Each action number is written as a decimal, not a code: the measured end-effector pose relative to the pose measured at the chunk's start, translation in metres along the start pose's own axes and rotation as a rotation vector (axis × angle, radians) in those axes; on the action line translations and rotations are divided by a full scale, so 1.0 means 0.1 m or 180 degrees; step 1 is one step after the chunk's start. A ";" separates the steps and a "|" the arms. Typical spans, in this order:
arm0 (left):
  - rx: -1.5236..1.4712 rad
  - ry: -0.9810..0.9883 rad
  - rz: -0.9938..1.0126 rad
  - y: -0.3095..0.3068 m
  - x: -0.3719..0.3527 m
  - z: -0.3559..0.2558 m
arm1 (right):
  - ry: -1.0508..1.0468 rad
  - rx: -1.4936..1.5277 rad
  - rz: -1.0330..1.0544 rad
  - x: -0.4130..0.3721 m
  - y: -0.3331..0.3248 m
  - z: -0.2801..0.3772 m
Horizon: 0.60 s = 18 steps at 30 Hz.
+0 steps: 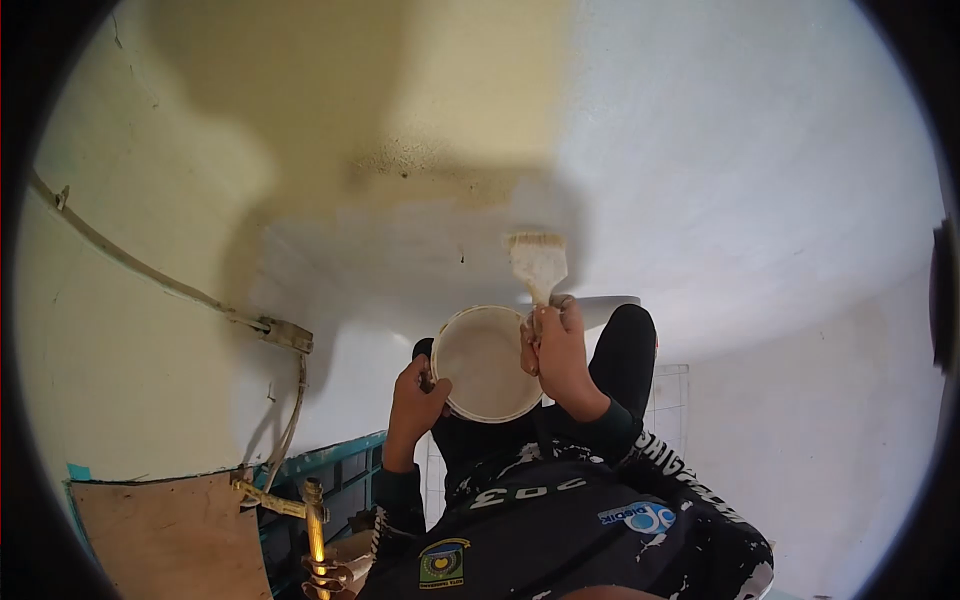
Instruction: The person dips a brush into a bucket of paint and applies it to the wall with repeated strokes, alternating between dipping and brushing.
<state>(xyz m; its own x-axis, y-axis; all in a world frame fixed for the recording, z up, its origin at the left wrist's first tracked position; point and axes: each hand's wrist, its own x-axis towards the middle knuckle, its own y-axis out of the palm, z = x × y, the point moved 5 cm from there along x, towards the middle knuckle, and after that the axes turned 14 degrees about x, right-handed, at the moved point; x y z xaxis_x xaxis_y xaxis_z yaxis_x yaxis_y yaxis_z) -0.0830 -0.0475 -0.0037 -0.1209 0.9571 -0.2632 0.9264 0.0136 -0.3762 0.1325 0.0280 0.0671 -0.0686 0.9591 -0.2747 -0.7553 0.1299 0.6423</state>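
Note:
A round white bucket point(488, 365) with pale contents is held in front of my dark shirt. My left hand point(417, 402) grips its left rim, thumb over the edge. In my right hand point(562, 355), to the right of the bucket, is the handle of a wide paintbrush point(538, 262), its bristles pointing up at the wall. Behind the brush the wall point(480, 90) is yellowish at the left and whitish at the right and below.
A cable runs along the left wall to a junction box point(287, 335). Below are a teal frame point(340, 455), a wooden board point(170, 530) and a yellow metal pole point(316, 530). A dark object point(943, 298) is at the far right.

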 end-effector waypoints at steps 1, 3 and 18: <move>-0.0014 0.0043 0.0006 0.00 0.01 0.01 | 0.0034 -0.0132 -0.0117 0.04 -0.05 -0.08; -0.0005 0.0095 0.0027 -0.01 0.01 0.02 | 0.0057 -0.0239 -0.0247 0.10 -0.09 -0.17; -0.0021 0.0034 0.0052 0.01 -0.02 -0.04 | -0.0132 -0.0114 -0.0109 0.08 0.68 0.57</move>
<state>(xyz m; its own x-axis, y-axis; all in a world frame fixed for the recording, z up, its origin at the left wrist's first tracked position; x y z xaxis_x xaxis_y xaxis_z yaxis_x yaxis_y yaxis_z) -0.0805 -0.0478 0.0002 -0.1019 0.9603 -0.2596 0.9306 -0.0002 -0.3660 0.1179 0.0591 0.1492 -0.0159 0.9639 -0.2656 -0.7798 0.1543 0.6067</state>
